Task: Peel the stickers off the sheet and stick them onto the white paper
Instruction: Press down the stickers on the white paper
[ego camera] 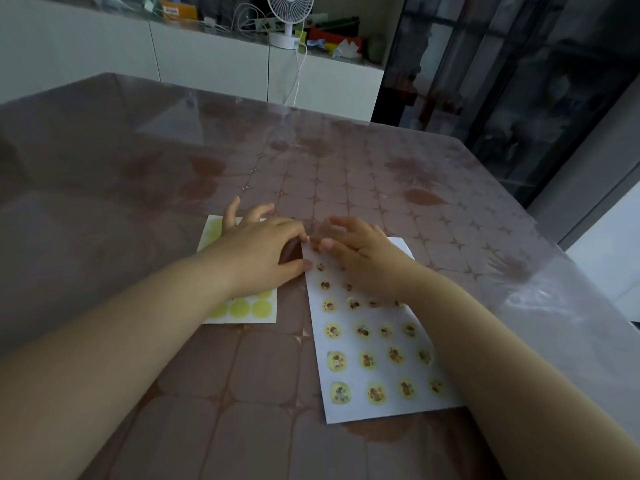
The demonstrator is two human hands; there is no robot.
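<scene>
Your two bare hands meet at the far left corner of the white paper (377, 348), which lies on the table (242, 375) a little right of centre, tilted slightly. The paper already carries rows of small round yellow stickers (336, 361) with brownish pictures on them, four across in the nearer rows; the farther rows are partly hidden under your right hand (363, 258).

Your left hand (263, 254) reaches over the sticker sheet (242, 306), which lies flat on the table just left of the paper, not touching it. On that sheet you can see plain yellow-green circles (251, 308) along its near edge and one at its far left corner; your hand and forearm cover the rest. Your left thumb and forefinger are drawn close together at the paper's corner edge, the other fingers lifted and spread. Whether something small is pinched between them is too blurred to tell.

Your right hand rests palm-down over the upper part of the paper, fingers loosely curled and spread, the fingertips close to your left forefinger at the corner. It grips nothing that can be seen.

The table has a brownish patterned top under a glossy clear cover. Beyond it stands a white cabinet (207, 64) with a small white fan (289, 15) and assorted clutter on top.
</scene>
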